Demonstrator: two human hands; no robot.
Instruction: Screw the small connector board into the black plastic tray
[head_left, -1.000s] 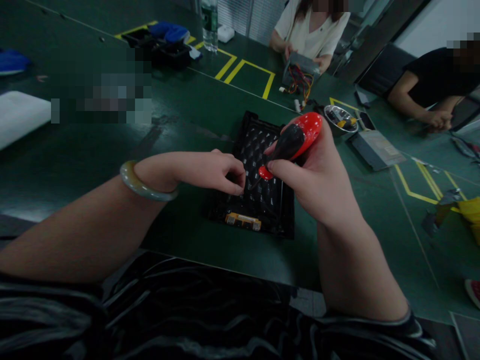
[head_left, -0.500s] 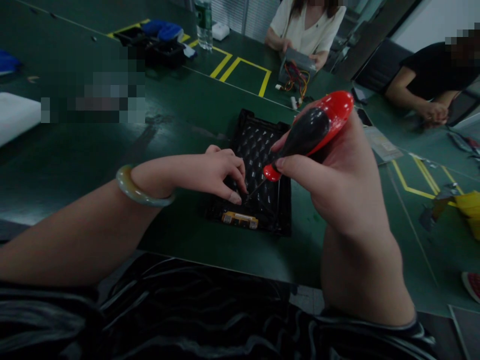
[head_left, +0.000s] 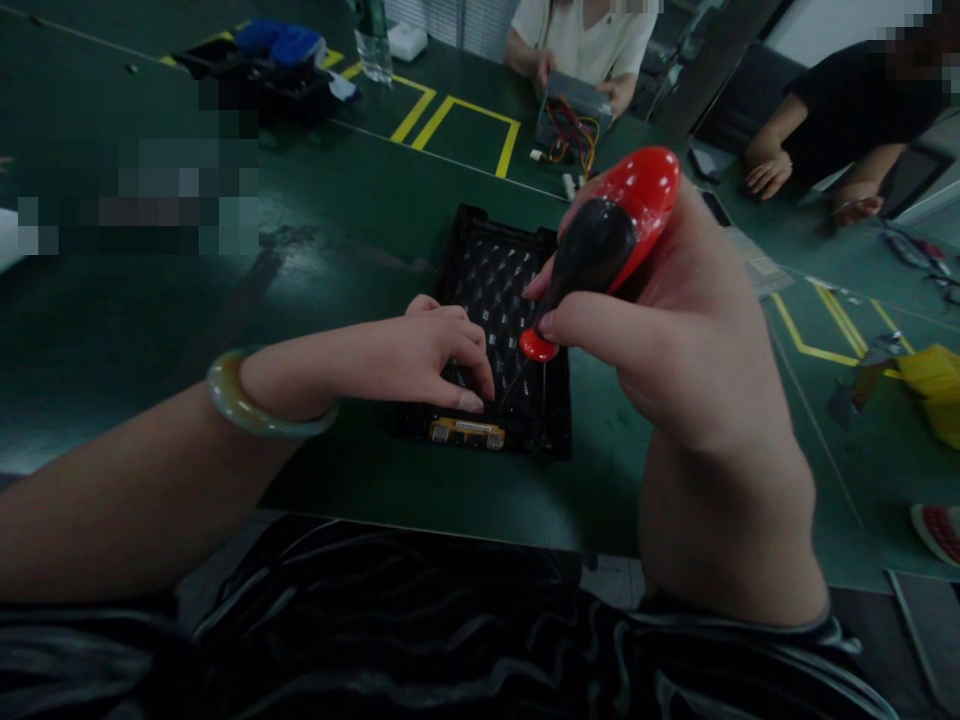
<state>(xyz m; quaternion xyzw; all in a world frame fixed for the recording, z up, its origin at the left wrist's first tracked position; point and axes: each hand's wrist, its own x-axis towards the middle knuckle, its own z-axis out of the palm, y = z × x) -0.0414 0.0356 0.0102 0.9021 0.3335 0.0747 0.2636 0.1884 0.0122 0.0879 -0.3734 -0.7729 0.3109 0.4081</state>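
My right hand [head_left: 637, 310] is wrapped round a screwdriver [head_left: 611, 235] with a red and black handle. Its thin shaft slants down to the near part of a black plastic housing [head_left: 499, 262], which lies flat on the table. The housing has a patterned panel with rows of small pale marks, and a yellow-orange circuit board [head_left: 469, 433] at its near edge. Over the housing's left side rests my left hand [head_left: 450, 355], thumb and fingers curled together close to the screwdriver tip. What these fingers pinch, if anything, is too small to make out.
The green table [head_left: 330, 240] bears yellow tape marks. At the back left stand a black tray [head_left: 300, 95] with blue items and a water bottle [head_left: 373, 45]. Across the table a person holds a grey power supply [head_left: 574, 105] with coloured wires. Another person sits at right, near a yellow item [head_left: 937, 390].
The whole view has shifted slightly, so the table things sit further left and higher. The screwdriver stays in my right hand at the housing. The person at right has moved their hands apart.
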